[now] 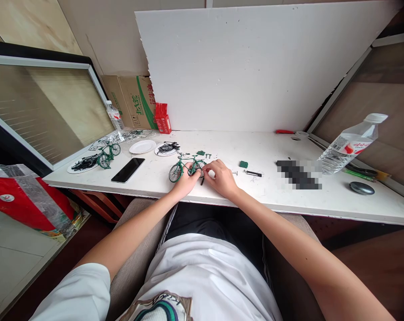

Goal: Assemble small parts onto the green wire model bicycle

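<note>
A small green model bicycle stands upright near the table's front edge, its handlebar toward the left. My left hand grips it low around the middle of the frame. At the rear wheel, my right hand has its thumb and fingers pinched together; whether a small part sits between them is too small to make out. A short black piece shows just below the fingers. Behind the bicycle lie small green parts. To the right are a green block-like part and a thin black tool.
A second green model bicycle stands at left by a plate of black parts. A phone, a white plate and another plate with black parts are nearby. At right stand a water bottle and a dark oval object.
</note>
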Demonstrator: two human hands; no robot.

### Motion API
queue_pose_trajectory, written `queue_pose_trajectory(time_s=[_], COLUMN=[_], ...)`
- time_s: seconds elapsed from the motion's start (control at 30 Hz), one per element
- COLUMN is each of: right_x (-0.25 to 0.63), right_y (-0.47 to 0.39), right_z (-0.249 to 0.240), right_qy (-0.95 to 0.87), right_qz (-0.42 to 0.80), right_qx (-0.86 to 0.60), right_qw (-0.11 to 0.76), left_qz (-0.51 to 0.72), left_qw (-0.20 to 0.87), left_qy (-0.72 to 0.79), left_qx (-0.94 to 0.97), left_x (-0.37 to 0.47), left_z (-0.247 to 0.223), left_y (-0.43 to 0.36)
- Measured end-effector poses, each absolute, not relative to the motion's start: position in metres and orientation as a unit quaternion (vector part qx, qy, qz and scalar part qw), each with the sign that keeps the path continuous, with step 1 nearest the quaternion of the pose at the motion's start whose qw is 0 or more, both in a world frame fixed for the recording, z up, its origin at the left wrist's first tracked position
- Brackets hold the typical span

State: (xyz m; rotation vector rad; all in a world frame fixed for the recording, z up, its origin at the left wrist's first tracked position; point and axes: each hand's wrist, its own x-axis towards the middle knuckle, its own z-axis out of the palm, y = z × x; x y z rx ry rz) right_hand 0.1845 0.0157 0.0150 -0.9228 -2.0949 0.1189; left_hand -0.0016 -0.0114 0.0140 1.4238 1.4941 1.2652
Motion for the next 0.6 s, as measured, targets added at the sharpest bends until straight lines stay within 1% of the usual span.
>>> queue_pose_trajectory(time_s=[0.6], right_x=[0.1854], right_y=[0.0154], right_z=[0.0149], right_qy=[-0.828], right_qz=[0.044], right_qx=[-0.375], right_qw=[0.415], left_qz=[0.501], left_qw=[0.35], left_qy=[0.549], left_qx=[0.57], left_x=[0.0008], left_z=[0.0168], left_y=[-0.0129])
